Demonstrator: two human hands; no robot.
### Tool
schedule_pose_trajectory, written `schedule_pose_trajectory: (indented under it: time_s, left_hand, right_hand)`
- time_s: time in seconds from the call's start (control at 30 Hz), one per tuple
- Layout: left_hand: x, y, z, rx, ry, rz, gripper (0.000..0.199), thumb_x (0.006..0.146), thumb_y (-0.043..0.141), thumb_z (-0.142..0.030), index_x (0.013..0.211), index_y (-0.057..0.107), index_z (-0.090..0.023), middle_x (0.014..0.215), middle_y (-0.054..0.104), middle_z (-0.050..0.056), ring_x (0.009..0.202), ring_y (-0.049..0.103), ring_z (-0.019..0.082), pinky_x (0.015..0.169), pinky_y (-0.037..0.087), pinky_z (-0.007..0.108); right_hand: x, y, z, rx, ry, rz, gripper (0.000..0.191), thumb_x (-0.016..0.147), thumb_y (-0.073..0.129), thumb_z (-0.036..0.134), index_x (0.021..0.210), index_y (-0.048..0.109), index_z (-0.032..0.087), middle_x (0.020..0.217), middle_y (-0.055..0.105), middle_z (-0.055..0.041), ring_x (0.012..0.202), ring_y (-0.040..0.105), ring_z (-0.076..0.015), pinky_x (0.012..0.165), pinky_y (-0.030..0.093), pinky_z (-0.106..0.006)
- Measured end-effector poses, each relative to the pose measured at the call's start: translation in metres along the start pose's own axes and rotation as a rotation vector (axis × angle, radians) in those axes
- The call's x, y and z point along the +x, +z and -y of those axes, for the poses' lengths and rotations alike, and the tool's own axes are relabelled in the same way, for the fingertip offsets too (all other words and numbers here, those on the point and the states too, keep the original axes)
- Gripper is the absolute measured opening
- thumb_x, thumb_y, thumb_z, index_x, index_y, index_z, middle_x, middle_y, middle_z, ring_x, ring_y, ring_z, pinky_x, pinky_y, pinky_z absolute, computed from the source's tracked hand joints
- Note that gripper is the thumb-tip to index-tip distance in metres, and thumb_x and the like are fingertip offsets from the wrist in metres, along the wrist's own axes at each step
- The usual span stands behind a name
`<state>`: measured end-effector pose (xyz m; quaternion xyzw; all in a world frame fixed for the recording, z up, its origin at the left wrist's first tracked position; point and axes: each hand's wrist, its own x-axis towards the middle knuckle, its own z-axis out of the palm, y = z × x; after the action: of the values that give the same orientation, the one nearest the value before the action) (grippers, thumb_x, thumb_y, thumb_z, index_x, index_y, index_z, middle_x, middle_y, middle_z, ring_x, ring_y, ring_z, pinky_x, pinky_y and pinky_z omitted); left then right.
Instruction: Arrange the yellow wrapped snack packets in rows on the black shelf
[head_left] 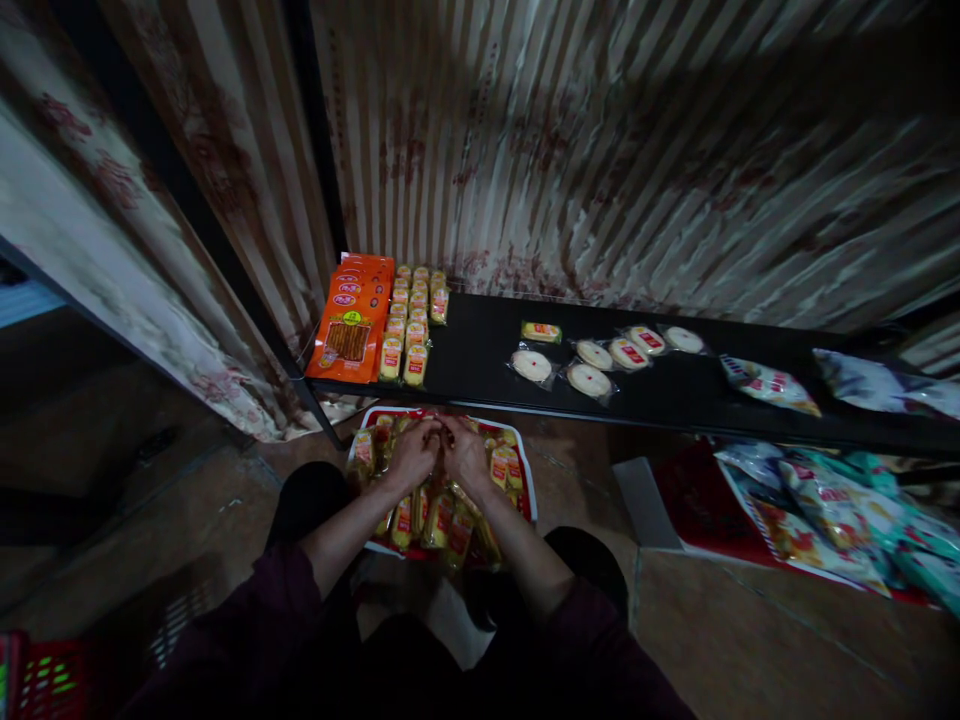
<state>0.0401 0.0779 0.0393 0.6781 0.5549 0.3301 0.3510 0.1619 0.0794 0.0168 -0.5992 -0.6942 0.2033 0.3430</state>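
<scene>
My left hand (415, 452) and my right hand (463, 455) meet over the far part of a white-rimmed red tray (530, 488) on the floor. Small yellow wrapped snacks (439, 520) fill the tray. The fingers of both hands are bent together, and what they hold, if anything, is too dark and small to make out. Beyond the tray, on a low black shelf (480, 350), stand rows of the same yellow snacks (416, 362), beside orange snack bags (349, 325) at the left end.
Round wrapped crackers (533, 367) and one yellow pack (541, 331) lie mid-shelf, with a white bag (771, 384) further right. A box (660, 505) of mixed bags stands on the floor at right. A red basket (56, 680) is at lower left; black shelf posts (315, 130) rise at left.
</scene>
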Motion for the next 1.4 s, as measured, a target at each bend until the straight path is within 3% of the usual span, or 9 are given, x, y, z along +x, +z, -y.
schedule_pose_trajectory:
  time_s: [0.13, 0.27, 0.37, 0.5, 0.63, 0.87, 1.07, 1.23, 1.4]
  left_hand:
    - [-0.018, -0.007, 0.023, 0.377, 0.029, -0.129, 0.035, 0.077, 0.047, -0.010, 0.105, 0.067, -0.019, 0.125, 0.060, 0.009, 0.132, 0.038, 0.026, 0.111, 0.028, 0.049]
    - [-0.025, -0.015, 0.045, 0.570, -0.212, -0.173, 0.051, 0.075, 0.056, -0.020, 0.126, 0.056, -0.016, 0.147, 0.038, 0.014, 0.143, 0.014, 0.035, 0.112, 0.020, 0.055]
    - [-0.026, -0.015, 0.055, 0.563, -0.441, -0.123, 0.058, 0.076, 0.056, -0.021, 0.133, 0.050, -0.015, 0.152, 0.027, 0.018, 0.141, 0.016, 0.039, 0.109, 0.026, 0.056]
    - [-0.028, -0.011, 0.059, 0.520, -0.327, -0.120, 0.053, 0.078, 0.049, -0.012, 0.130, 0.054, -0.016, 0.150, 0.031, 0.017, 0.137, 0.029, 0.036, 0.107, 0.033, 0.049]
    - [-0.026, -0.004, 0.064, 0.420, -0.167, -0.134, 0.048, 0.080, 0.044, -0.009, 0.125, 0.059, -0.015, 0.144, 0.040, 0.017, 0.130, 0.040, 0.033, 0.107, 0.034, 0.048]
    - [-0.009, 0.005, 0.073, 0.060, -0.003, -0.177, 0.050, 0.073, 0.046, -0.003, 0.116, 0.065, -0.021, 0.134, 0.053, 0.008, 0.132, 0.039, 0.026, 0.112, 0.031, 0.045]
    - [-0.004, 0.003, 0.060, -0.214, 0.071, -0.030, 0.050, 0.078, 0.049, -0.012, 0.126, 0.056, -0.023, 0.138, 0.051, 0.006, 0.134, 0.038, 0.021, 0.115, 0.026, 0.042]
    - [-0.007, 0.009, 0.057, -0.453, -0.063, 0.052, 0.052, 0.083, 0.050, -0.021, 0.135, 0.046, -0.022, 0.143, 0.045, 0.009, 0.133, 0.040, 0.021, 0.113, 0.027, 0.042]
    - [-0.007, 0.016, 0.063, -0.530, -0.163, 0.060, 0.040, 0.080, 0.057, -0.025, 0.119, 0.060, -0.020, 0.129, 0.058, 0.010, 0.123, 0.050, 0.023, 0.108, 0.034, 0.041]
  right_hand:
    - [-0.019, 0.020, 0.002, -0.037, -0.018, 0.055, 0.036, 0.081, 0.044, 0.007, 0.111, 0.065, 0.015, 0.108, 0.066, -0.0111, 0.102, 0.060, -0.0206, 0.093, 0.047, -0.035]
    - [-0.028, 0.033, 0.008, -0.091, -0.047, 0.078, 0.036, 0.083, 0.046, 0.010, 0.113, 0.065, 0.015, 0.110, 0.066, -0.0112, 0.107, 0.057, -0.0222, 0.098, 0.044, -0.038]
    - [-0.030, 0.042, 0.014, -0.118, -0.064, 0.074, 0.036, 0.083, 0.046, 0.011, 0.113, 0.065, 0.015, 0.112, 0.066, -0.0107, 0.108, 0.055, -0.0236, 0.099, 0.043, -0.040]
    - [-0.033, 0.054, 0.017, -0.098, -0.100, 0.061, 0.037, 0.082, 0.046, 0.010, 0.112, 0.066, 0.017, 0.110, 0.067, -0.0096, 0.106, 0.054, -0.0237, 0.098, 0.044, -0.039]
    - [-0.036, 0.061, 0.013, -0.059, -0.113, 0.032, 0.041, 0.079, 0.044, 0.006, 0.111, 0.066, 0.018, 0.108, 0.067, -0.0098, 0.106, 0.054, -0.0237, 0.097, 0.046, -0.041]
    - [-0.035, 0.062, -0.002, 0.071, -0.014, -0.077, 0.044, 0.079, 0.043, 0.011, 0.118, 0.061, 0.017, 0.111, 0.067, -0.0117, 0.107, 0.058, -0.0235, 0.096, 0.047, -0.044]
    - [-0.029, 0.051, -0.009, 0.356, 0.189, -0.075, 0.042, 0.083, 0.047, 0.023, 0.123, 0.060, 0.020, 0.123, 0.064, -0.0091, 0.114, 0.059, -0.0226, 0.103, 0.043, -0.045]
    - [-0.029, 0.039, -0.008, 0.642, 0.402, -0.064, 0.041, 0.083, 0.052, 0.034, 0.122, 0.060, 0.025, 0.125, 0.063, -0.0043, 0.117, 0.057, -0.0215, 0.106, 0.040, -0.044]
    - [-0.028, 0.036, -0.009, 0.738, 0.411, -0.113, 0.039, 0.077, 0.059, 0.038, 0.113, 0.065, 0.024, 0.116, 0.067, -0.0046, 0.111, 0.060, -0.0227, 0.104, 0.041, -0.044]
